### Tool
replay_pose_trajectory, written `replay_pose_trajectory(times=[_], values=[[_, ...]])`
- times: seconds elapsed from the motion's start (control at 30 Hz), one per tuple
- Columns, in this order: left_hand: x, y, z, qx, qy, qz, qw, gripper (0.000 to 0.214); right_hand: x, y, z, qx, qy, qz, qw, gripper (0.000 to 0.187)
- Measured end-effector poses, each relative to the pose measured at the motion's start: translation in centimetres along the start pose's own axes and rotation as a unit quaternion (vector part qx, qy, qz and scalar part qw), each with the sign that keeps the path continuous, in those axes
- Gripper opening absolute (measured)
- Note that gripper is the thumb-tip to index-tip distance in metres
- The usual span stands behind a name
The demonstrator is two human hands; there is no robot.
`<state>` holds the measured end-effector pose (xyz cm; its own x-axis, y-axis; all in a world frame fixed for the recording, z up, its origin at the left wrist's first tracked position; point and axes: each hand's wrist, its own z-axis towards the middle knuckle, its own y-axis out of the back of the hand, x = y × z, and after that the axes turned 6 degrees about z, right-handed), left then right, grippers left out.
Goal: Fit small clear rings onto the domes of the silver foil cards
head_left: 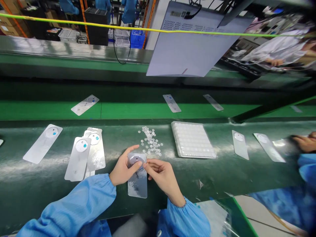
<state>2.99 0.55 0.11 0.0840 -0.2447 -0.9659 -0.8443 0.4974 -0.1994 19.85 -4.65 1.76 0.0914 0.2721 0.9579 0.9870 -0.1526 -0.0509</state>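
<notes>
My left hand (123, 169) grips the top of a silvery rectangular plate (137, 182) with a round fitting near its upper end, thumb pressed beside the fitting. My right hand (161, 174) pinches at the fitting's right edge with thumb and forefinger; what lies between the fingertips is too small to make out. The plate rests on the dark green work surface (37, 184). Just beyond my hands lies a scatter of several small clear round discs (151, 141).
A stack of similar plates with blue-dotted fittings (86, 153) lies at left, one more plate (43, 143) further left. A clear tray (192, 140) sits at right. More plates ride the green conveyor (123, 110). Another person's hand (304, 143) works at far right.
</notes>
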Motion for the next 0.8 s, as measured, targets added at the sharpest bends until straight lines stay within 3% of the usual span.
replay_pose_trajectory(times=[0.27, 0.5, 0.8], values=[[-0.09, -0.13, 0.02, 0.013, 0.002, 0.017, 1.0, 0.077, 0.43, -0.37, 0.25, -0.012, 0.003, -0.011, 1.0, 0.029], [0.28, -0.36, -0.29, 0.016, -0.02, 0.038, 0.999, 0.069, 0.59, -0.46, -0.04, -0.023, 0.015, -0.027, 0.999, 0.031], [0.34, -0.53, -0.26, 0.032, 0.006, -0.009, 0.999, 0.071, 0.01, -0.25, -0.34, -0.035, 0.017, -0.06, 0.997, 0.036]])
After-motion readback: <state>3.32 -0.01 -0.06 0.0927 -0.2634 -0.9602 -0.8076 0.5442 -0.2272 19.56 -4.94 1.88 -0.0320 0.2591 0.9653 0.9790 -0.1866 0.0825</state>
